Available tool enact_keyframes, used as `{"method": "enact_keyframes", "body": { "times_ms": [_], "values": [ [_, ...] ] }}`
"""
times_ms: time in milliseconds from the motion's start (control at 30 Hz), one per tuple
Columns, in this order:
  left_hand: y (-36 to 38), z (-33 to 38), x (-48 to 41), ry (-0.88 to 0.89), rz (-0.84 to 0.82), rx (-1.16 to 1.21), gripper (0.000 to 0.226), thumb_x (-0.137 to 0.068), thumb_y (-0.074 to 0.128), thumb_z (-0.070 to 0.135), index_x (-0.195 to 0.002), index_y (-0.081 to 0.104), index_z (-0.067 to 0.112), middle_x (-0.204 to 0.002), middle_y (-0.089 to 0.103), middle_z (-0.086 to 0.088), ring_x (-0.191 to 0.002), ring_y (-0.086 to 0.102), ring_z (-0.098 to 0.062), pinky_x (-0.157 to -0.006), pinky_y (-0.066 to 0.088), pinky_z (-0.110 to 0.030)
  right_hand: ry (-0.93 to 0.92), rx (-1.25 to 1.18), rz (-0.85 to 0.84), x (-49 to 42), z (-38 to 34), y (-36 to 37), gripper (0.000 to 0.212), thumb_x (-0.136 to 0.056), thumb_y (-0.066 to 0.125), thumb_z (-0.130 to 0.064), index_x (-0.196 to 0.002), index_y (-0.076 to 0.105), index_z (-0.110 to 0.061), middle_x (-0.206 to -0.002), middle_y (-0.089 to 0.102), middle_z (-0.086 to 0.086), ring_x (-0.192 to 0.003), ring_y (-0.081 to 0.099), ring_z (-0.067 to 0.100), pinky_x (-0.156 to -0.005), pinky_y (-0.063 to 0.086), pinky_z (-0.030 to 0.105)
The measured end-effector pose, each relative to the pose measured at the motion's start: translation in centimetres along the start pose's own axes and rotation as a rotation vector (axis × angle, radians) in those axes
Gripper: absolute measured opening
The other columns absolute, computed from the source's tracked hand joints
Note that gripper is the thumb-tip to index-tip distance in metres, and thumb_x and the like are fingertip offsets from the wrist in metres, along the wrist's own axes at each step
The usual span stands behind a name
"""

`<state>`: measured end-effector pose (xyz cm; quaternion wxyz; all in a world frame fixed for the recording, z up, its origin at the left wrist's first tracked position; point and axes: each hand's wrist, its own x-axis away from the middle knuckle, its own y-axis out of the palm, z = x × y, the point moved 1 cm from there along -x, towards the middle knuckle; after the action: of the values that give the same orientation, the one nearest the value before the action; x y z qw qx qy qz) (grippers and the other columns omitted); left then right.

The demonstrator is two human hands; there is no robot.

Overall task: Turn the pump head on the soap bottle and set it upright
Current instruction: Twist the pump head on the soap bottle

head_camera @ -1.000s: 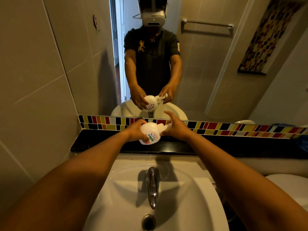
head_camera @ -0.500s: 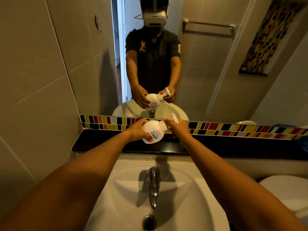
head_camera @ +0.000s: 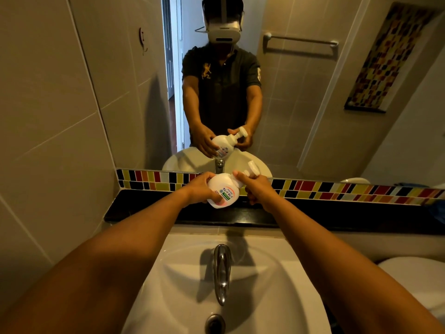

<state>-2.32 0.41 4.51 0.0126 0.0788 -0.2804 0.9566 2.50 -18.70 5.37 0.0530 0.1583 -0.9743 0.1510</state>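
Below me the white sink [head_camera: 277, 273] and its tap [head_camera: 222, 268] sit in front of the black ledge [head_camera: 149, 209], and I hold the soap bottle [head_camera: 222, 190] in the air above that ledge. My left hand [head_camera: 198, 189] is wrapped around its body, label toward me. The bottle is tilted, its long axis running up and to the right, so the pump head [head_camera: 252, 168] lies by my right hand [head_camera: 257, 190], whose fingers curl at the neck; that hand is best placed to twist.
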Motion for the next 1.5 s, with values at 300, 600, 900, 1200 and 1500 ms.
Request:
{"method": "enact_keyframes", "body": {
  "times_ms": [300, 600, 900, 1200, 1500],
  "values": [
    [-0.4, 0.5, 0.1, -0.014, -0.013, 0.008, 0.068, -0.069, 0.083, 0.016, -0.125, 0.045, 0.022, -0.124, 0.06, -0.007, -0.112, 0.06, -0.026, -0.087, 0.058, -0.04, -0.009, -0.148, -0.153, -0.2, 0.0, -0.8, 0.033, -0.085, 0.07, -0.029, -0.11, 0.062, -0.01, -0.088, 0.063, 0.009, -0.069, 0.052, 0.017, -0.064, 0.046, 0.029],
    [-0.9, 0.7, 0.0, -0.008, -0.02, 0.003, 0.068, -0.068, 0.084, 0.019, -0.124, 0.044, 0.025, -0.125, 0.06, -0.006, -0.112, 0.06, -0.026, -0.089, 0.058, -0.043, 0.027, -0.167, -0.218, 0.6, -0.8, -0.9, 0.036, -0.087, 0.066, -0.032, -0.119, 0.057, -0.017, -0.099, 0.061, 0.011, -0.08, 0.055, 0.021, -0.071, 0.047, 0.032],
    [-1.0, 0.7, -0.2, 0.007, -0.006, -0.003, 0.072, -0.067, 0.084, 0.02, -0.127, 0.044, 0.023, -0.125, 0.059, -0.006, -0.112, 0.06, -0.027, -0.089, 0.058, -0.044, 0.036, -0.178, -0.184, 0.7, -0.8, -0.5, 0.04, -0.084, 0.068, -0.046, -0.111, 0.059, -0.018, -0.099, 0.067, 0.009, -0.087, 0.06, 0.023, -0.076, 0.049, 0.035],
    [-1.7, 0.8, -0.4, 0.015, -0.004, -0.016, 0.072, -0.067, 0.084, 0.018, -0.127, 0.045, 0.022, -0.124, 0.06, -0.007, -0.112, 0.06, -0.026, -0.088, 0.058, -0.044, 0.031, -0.191, -0.153, 0.4, -1.0, -0.5, 0.042, -0.084, 0.071, -0.035, -0.117, 0.062, -0.01, -0.089, 0.067, 0.01, -0.071, 0.057, 0.018, -0.066, 0.049, 0.031],
    [-1.9, 0.7, -0.6, 0.015, -0.002, -0.038, 0.072, -0.066, 0.085, 0.019, -0.125, 0.044, 0.024, -0.125, 0.059, -0.006, -0.112, 0.06, -0.026, -0.087, 0.058, -0.041, 0.007, -0.161, -0.245, 0.8, -0.9, -0.8, 0.037, -0.086, 0.068, -0.028, -0.12, 0.057, -0.019, -0.1, 0.067, 0.012, -0.077, 0.058, 0.019, -0.068, 0.051, 0.03]
  ]
}}
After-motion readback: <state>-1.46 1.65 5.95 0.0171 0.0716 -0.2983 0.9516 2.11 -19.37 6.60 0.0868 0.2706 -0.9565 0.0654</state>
